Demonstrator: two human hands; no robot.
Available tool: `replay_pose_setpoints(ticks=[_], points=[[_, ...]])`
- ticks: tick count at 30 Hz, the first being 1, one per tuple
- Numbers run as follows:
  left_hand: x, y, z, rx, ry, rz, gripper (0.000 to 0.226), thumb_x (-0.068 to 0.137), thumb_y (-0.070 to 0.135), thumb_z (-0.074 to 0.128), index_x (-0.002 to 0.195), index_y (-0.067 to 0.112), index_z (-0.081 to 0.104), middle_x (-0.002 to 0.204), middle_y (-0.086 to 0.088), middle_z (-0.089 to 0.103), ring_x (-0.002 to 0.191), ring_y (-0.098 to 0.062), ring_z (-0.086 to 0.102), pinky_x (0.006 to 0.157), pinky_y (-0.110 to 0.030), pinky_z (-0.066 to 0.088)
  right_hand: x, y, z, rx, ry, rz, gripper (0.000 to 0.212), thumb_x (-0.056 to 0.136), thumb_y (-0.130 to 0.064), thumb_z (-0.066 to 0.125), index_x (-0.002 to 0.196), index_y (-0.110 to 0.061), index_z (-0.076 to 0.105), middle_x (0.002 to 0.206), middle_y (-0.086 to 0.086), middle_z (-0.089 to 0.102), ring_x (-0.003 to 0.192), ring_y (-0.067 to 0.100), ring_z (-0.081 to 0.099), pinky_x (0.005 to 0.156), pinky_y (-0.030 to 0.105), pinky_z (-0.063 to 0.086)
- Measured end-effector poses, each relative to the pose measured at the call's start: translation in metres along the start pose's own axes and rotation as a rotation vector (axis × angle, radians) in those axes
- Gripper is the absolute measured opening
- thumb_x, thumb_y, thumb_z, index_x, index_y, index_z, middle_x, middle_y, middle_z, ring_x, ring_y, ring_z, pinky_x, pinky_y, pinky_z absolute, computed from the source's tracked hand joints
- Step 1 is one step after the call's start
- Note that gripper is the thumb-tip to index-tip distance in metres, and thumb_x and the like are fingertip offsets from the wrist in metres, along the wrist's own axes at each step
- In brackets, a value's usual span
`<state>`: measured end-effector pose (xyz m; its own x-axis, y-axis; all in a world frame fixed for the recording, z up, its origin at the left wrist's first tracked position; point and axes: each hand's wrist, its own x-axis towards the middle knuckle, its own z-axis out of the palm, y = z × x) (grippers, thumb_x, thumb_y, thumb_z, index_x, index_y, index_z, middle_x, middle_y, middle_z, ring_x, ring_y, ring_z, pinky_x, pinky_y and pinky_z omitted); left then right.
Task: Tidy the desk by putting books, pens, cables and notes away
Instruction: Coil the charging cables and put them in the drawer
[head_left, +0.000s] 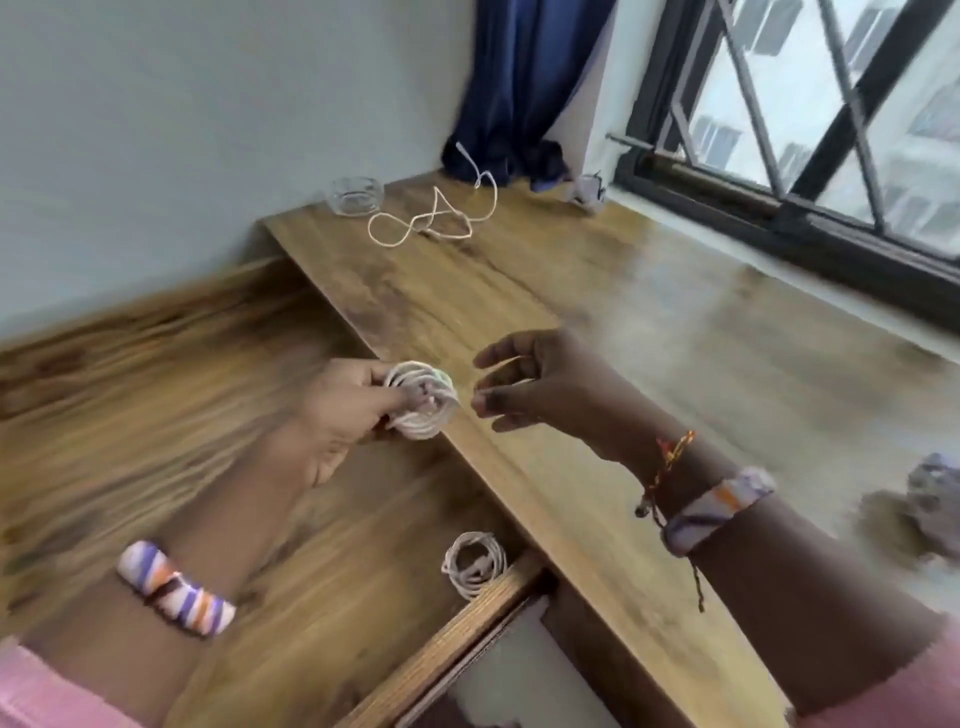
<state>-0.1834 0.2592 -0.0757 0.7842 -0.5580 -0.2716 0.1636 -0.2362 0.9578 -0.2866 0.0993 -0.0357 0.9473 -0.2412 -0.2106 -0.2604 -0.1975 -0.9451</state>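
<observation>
**Cables: one stowed, one in hand, one loose**

Wooden desk (597, 322) under a barred window, pale wall to the left, blue curtain (519, 88) at 12 o'clock. An open drawer (363, 545) fills the lower left.

Left hand (337, 415) grips a coiled white cable (423, 400) over the desk's near edge, fingers curled round the loops. Right hand (540, 389) hovers just beside it at 3 o'clock, fingers loosely spread, holding nothing.

Done, by the look of it: a second coiled cable (475, 564) lies in the drawer, at 6 o'clock from the hands.

Left: a loose white cable (431, 223) sprawls uncoiled on the desk at 12 o'clock, next to a glass dish (356, 195). A crumpled, blurred object (935, 493) sits at 3 o'clock; cannot tell what it is. No books or pens in view.
</observation>
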Motion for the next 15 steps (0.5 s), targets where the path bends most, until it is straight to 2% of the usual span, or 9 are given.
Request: replay_pose_setpoints(ticks=[3,5,7,10,12,14,15], points=[[-0.006,-0.067,-0.02,0.044,-0.022,-0.213,0.026,0.08,-0.004,0.062,0.066,0.013,0.075,0.063,-0.003,0.07,0.059,-0.015,0.062,0.057,-0.025,0.054,0.002,0.034,0.035,-0.08,0.01,0.081,0.022,0.076,0.001,0.071,0.095,-0.007,0.063,0.082,0.012,0.066,0.069,0.023,0.063,0.074,0.04,0.057],[-0.013,-0.104,-0.019,0.102,-0.04,-0.324,0.019,0.081,-0.002,0.064,0.07,0.012,0.071,0.056,0.0,0.067,0.051,-0.011,0.059,0.052,-0.021,0.049,-0.004,0.064,0.062,-0.2,0.044,0.092,0.015,0.076,-0.003,0.069,0.086,-0.014,0.065,0.078,0.008,0.069,0.068,0.019,0.065,0.074,0.043,0.058],[-0.014,-0.131,-0.007,0.115,-0.055,-0.383,0.012,0.081,0.002,0.066,0.071,0.009,0.068,0.051,0.002,0.063,0.044,-0.006,0.054,0.046,-0.016,0.042,-0.015,0.089,0.083,-0.445,0.076,0.023,0.011,0.079,-0.008,0.063,0.084,-0.017,0.065,0.079,0.003,0.07,0.072,0.017,0.065,0.073,0.038,0.055],[-0.008,-0.146,0.02,0.173,-0.121,-0.361,0.013,0.083,0.01,0.066,0.07,0.009,0.063,0.054,0.001,0.058,0.037,0.001,0.046,0.039,-0.014,0.033,-0.024,0.103,0.093,-0.806,0.115,-0.157,0.01,0.086,-0.011,0.054,0.09,-0.01,0.063,0.083,0.006,0.067,0.078,0.024,0.06,0.067,0.032,0.045],[-0.007,-0.144,0.039,0.228,-0.169,-0.336,0.014,0.085,0.007,0.061,0.072,0.006,0.059,0.06,-0.001,0.053,0.046,-0.004,0.045,0.042,-0.015,0.033,-0.028,0.104,0.096,-0.866,0.139,-0.216,0.011,0.086,-0.009,0.052,0.089,-0.009,0.063,0.082,0.008,0.065,0.076,0.027,0.06,0.065,0.036,0.046],[-0.007,-0.136,0.052,0.26,-0.155,-0.276,0.021,0.083,-0.003,0.056,0.063,0.004,0.052,0.059,-0.003,0.045,0.055,-0.009,0.039,0.042,-0.012,0.034,-0.03,0.105,0.097,-0.862,0.181,-0.227,0.012,0.082,-0.003,0.056,0.09,-0.007,0.064,0.082,0.009,0.066,0.073,0.027,0.06,0.062,0.037,0.048],[-0.007,-0.136,0.056,0.288,-0.142,-0.231,0.019,0.08,0.001,0.057,0.061,0.004,0.052,0.06,-0.007,0.047,0.06,-0.014,0.044,0.046,-0.016,0.038,-0.032,0.105,0.098,-0.862,0.193,-0.218,0.014,0.079,-0.002,0.058,0.091,-0.007,0.065,0.082,0.009,0.067,0.073,0.028,0.061,0.062,0.037,0.049]])
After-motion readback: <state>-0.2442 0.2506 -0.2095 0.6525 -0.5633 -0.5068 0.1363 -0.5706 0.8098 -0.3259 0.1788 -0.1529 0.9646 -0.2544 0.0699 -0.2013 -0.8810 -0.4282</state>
